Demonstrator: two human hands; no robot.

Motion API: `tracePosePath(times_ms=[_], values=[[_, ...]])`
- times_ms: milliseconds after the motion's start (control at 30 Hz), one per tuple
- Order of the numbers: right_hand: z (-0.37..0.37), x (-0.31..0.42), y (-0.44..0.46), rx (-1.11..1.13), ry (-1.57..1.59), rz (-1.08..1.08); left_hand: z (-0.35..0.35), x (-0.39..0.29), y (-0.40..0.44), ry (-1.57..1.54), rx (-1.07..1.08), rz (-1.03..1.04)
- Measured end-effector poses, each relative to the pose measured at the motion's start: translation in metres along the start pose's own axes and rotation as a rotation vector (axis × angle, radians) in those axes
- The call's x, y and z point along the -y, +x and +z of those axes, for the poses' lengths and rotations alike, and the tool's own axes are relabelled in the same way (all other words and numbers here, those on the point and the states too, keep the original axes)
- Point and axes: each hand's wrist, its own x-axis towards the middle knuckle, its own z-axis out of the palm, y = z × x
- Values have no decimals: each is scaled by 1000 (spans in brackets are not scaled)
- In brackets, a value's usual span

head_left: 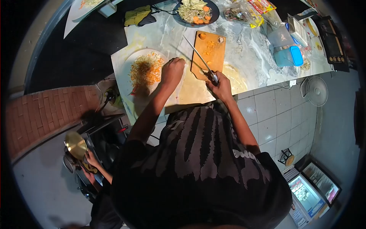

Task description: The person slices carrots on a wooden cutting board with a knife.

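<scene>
My right hand [221, 87] is closed round the handle of a knife [199, 55]. The long blade slants up and left across the left side of a wooden cutting board [218, 63]. On the board lie small orange carrot pieces [209, 46] and a carrot end [202, 36]. Between board and plate, my left hand [173, 72] is curled shut; a pale bit shows by its fingertips, too small to name. Just left of it, a white plate [131, 57] carries a heap of finely chopped orange and pale vegetables [146, 70], partly in shadow.
A dark plate [218, 17] of bean sprouts and carrot slices stands at the back. Plastic bags [238, 15] and a blue-lidded container [295, 56] are on the right, with a fan [316, 91] beyond the edge. Lower left, another person's hands [91, 164] hold a pan or lid [76, 145].
</scene>
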Motion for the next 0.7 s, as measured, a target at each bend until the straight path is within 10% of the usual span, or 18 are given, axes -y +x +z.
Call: tracePosePath(times_ms=[300, 700], values=[[-1, -1, 2, 14, -18, 9, 14, 18, 28, 342, 55, 199], [14, -2, -12, -41, 20, -173, 5, -11, 41, -315, -25, -118]])
